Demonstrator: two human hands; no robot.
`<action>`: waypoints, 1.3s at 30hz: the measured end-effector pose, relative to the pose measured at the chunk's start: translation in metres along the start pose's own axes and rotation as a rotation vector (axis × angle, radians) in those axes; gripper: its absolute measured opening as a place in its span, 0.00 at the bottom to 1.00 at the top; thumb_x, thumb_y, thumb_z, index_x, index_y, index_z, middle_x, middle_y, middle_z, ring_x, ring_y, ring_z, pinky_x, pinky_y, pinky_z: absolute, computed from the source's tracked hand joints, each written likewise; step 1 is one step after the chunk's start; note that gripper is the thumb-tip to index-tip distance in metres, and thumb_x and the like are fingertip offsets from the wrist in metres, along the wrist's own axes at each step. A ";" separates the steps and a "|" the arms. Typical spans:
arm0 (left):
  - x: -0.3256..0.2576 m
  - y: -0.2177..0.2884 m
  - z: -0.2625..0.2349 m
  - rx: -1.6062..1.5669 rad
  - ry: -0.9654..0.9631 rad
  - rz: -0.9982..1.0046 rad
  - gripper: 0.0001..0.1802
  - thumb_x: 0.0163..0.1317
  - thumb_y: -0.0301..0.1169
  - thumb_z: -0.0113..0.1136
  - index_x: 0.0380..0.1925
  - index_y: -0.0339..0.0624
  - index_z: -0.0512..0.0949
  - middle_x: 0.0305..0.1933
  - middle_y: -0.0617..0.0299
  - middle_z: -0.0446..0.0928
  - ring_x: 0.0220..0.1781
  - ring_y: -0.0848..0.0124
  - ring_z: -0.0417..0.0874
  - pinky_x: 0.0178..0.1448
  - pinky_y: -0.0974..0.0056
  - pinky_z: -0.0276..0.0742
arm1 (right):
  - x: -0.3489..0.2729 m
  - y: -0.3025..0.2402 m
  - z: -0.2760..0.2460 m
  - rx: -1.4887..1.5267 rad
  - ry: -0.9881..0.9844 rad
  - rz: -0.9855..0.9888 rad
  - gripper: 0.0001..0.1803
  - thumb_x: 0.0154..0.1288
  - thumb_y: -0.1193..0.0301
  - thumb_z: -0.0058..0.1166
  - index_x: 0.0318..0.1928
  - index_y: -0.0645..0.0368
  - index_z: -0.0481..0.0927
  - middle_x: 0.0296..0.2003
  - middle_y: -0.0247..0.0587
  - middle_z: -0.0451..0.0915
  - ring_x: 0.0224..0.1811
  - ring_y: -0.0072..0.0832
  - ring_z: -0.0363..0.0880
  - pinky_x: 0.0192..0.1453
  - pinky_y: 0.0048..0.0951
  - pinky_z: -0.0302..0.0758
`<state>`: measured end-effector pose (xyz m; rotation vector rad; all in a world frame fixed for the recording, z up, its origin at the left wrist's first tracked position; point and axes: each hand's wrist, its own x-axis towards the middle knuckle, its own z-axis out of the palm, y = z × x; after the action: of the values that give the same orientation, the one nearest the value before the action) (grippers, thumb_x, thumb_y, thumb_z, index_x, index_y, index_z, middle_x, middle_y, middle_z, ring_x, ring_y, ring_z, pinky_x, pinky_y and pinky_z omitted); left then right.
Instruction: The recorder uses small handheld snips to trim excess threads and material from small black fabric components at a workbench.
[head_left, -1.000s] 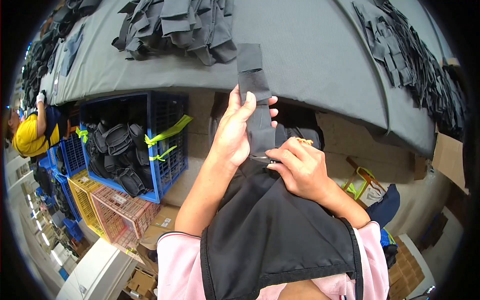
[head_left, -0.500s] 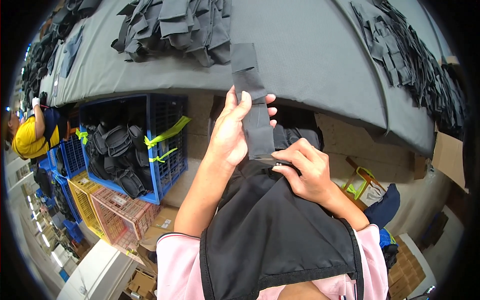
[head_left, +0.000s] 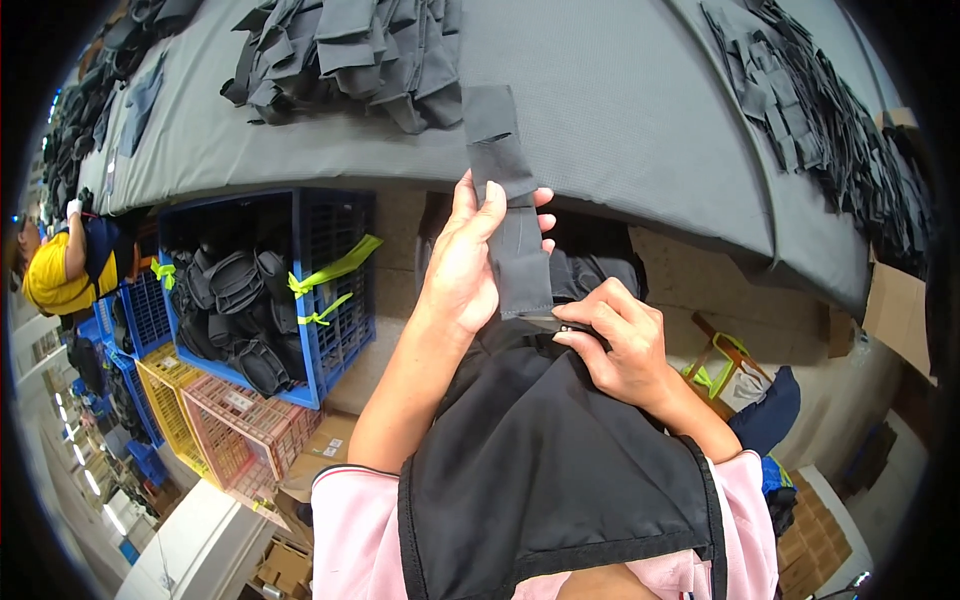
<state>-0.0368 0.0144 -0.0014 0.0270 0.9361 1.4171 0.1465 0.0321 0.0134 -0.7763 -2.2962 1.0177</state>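
Before the grey surface (head_left: pixel 620 100), pinching a grey fabric strip (head_left: pixel 522 275) in the left hand (head_left: pixel 463 265) and a thin metal tool (head_left: pixel 541 321), near its lower end, in the right hand (head_left: pixel 625 342). Probably light, limp (perhaps frayable); best gripped mid-length.

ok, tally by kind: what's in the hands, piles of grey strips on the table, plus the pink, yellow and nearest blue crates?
Fabric strip, in the left hand: 1
Small metal-bladed tool, in the right hand: 1
Grey strip piles, one ahead, one far right: 2
Pink crate: 1
Yellow crate: 1
Nearest blue crate: 1
Total: 7
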 end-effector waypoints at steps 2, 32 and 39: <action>0.000 0.001 0.001 0.007 0.004 0.011 0.20 0.70 0.40 0.47 0.58 0.50 0.57 0.48 0.54 0.76 0.42 0.67 0.80 0.43 0.60 0.79 | 0.001 -0.001 0.002 0.004 0.019 0.011 0.13 0.43 0.74 0.66 0.33 0.57 0.80 0.25 0.34 0.73 0.22 0.31 0.74 0.26 0.29 0.70; -0.003 -0.006 0.001 -0.049 0.068 0.129 0.15 0.71 0.41 0.43 0.53 0.51 0.60 0.47 0.56 0.76 0.43 0.67 0.78 0.44 0.61 0.77 | -0.007 -0.007 0.007 0.048 0.082 0.138 0.14 0.42 0.80 0.65 0.34 0.63 0.80 0.26 0.40 0.75 0.25 0.31 0.75 0.26 0.26 0.72; -0.004 -0.006 0.004 -0.030 0.047 0.101 0.18 0.71 0.41 0.43 0.57 0.52 0.58 0.49 0.54 0.75 0.44 0.67 0.78 0.46 0.60 0.77 | 0.004 -0.003 0.006 -0.017 0.005 0.011 0.14 0.42 0.74 0.67 0.34 0.58 0.79 0.25 0.35 0.73 0.23 0.30 0.75 0.25 0.27 0.69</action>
<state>-0.0290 0.0114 -0.0004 0.0186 0.9631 1.5309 0.1390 0.0305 0.0134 -0.7988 -2.3015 1.0004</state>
